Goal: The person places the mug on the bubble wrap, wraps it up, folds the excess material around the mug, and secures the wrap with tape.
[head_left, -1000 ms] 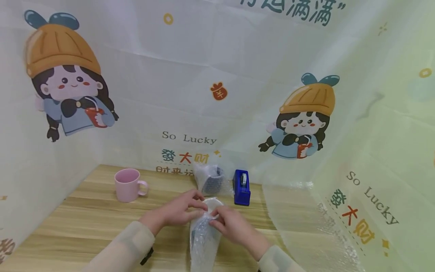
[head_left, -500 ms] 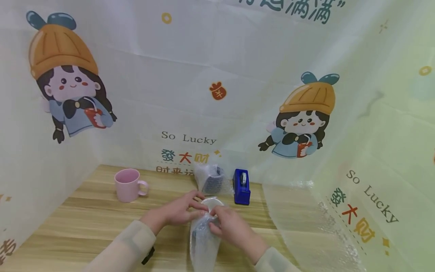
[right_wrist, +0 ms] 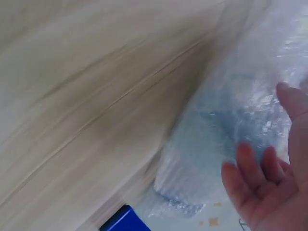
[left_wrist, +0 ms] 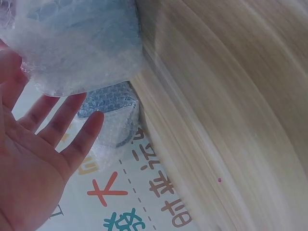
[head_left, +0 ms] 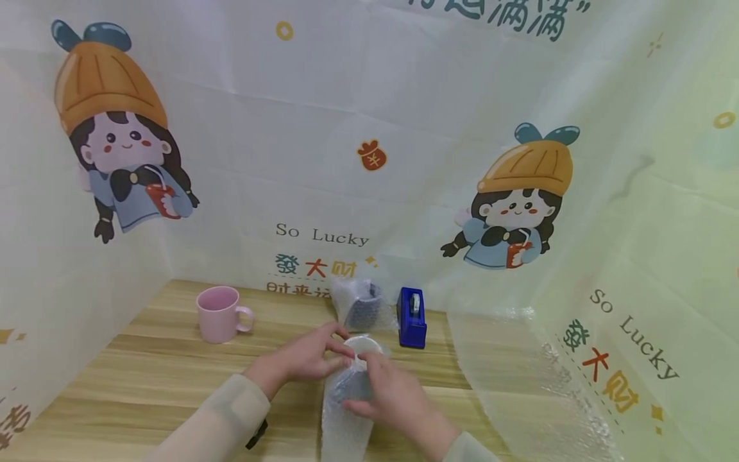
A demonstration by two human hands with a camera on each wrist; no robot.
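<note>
1. Farthest left on the table (head_left: 133, 372) there is one pink mug (head_left: 217, 316), upright, its handle turned to the right. Behind it, on the printed cloth (head_left: 323, 141), is one of two large cartoon figures (head_left: 129, 135) in orange hats.

2. Next comes the left hand (head_left: 308, 356), one of two hands at work. Its forearm, in a pale sleeve (head_left: 213, 423), slants in from the near side; a dark strap (head_left: 256, 435) shows by the cuff. Thumb and forefinger pinch the wrap near the bundle's far end, while the other fingers fan out, softly bent.

3. Between the hands, at the near middle of the table, is one wrapped bundle (head_left: 345, 420). A bluish shape shows through the bubble film, and a pale round rim is at its far end. I cannot tell what is inside.

4. Just beyond it, close to the cloth, sits a second wrapped item (head_left: 362, 308), grey-blue under its film. That makes two wrapped pieces.

5. The right hand (head_left: 395, 394) comes in from the near right, thumb held well away from the loosely bent fingers, gripping nothing. Its thumb lies over the bundle; whether it presses there I cannot tell.

6. One blue tape dispenser (head_left: 412, 321) stands right of the second wrapped item.

7. Farthest right, one loose sheet of bubble wrap (head_left: 514, 385) spreads over the table towards the cloth.
</note>
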